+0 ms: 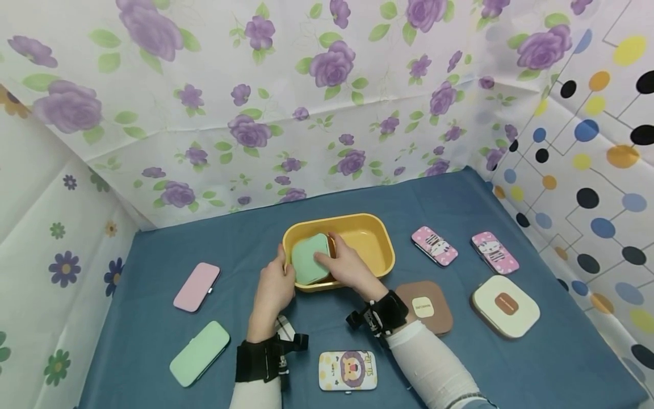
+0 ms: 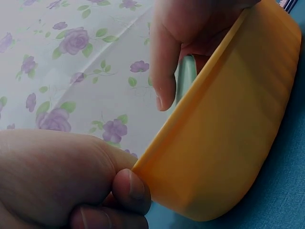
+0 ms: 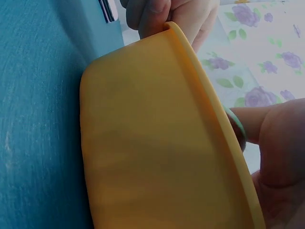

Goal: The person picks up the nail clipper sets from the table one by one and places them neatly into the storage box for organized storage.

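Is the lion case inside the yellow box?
No, the lion case lies on the blue cloth, outside the yellow box.

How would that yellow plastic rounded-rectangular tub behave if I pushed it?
The yellow plastic tub is probably stiff: its rim shows no buckling where the left hand pinches it. Its broad, flat-looking floor suggests sliding over the blue cloth rather than rolling. The mint-green, rounded-square case at its left end could make that side heavier.
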`<state>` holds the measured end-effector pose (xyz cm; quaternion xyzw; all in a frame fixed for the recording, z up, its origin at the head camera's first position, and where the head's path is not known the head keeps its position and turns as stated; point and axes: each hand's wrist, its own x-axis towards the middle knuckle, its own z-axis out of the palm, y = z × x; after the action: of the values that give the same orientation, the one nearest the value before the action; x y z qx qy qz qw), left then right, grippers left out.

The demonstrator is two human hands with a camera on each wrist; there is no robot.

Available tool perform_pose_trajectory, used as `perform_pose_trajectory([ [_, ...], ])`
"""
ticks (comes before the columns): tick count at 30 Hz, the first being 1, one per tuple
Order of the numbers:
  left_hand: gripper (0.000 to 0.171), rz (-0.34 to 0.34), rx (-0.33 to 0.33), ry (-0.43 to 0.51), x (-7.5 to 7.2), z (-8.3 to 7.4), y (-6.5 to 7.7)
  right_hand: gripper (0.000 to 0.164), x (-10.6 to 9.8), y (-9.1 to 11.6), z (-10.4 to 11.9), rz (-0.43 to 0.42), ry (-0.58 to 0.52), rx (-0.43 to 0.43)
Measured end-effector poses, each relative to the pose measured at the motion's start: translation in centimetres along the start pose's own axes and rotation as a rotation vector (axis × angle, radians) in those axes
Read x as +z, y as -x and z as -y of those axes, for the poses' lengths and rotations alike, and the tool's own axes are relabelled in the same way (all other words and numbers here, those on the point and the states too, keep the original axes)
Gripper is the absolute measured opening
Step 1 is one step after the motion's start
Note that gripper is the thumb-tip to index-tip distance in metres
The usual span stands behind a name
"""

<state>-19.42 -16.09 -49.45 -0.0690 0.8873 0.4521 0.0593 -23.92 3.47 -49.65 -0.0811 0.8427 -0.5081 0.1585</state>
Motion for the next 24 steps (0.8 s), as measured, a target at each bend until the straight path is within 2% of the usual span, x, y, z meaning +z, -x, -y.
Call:
perform_pose_trajectory([
  [8, 0.067, 0.004, -0.007, -0.006, -0.02, -0.07, 0.16, 0.09, 0.16, -0.02, -0.52, 0.012, 0.115, -0.02],
  [17, 0.067, 0.002, 0.006, -0.014, 0.11, 0.0, 0.21, 0.077, 0.23, 0.06, -0.52, -0.022, 0.202, -0.066],
  [24, 0.067, -0.012, 0.006, -0.012, 0.02, -0.12, 0.25, 0.077, 0.48, -0.05, -0.32, -0.051, 0.308, -0.045],
])
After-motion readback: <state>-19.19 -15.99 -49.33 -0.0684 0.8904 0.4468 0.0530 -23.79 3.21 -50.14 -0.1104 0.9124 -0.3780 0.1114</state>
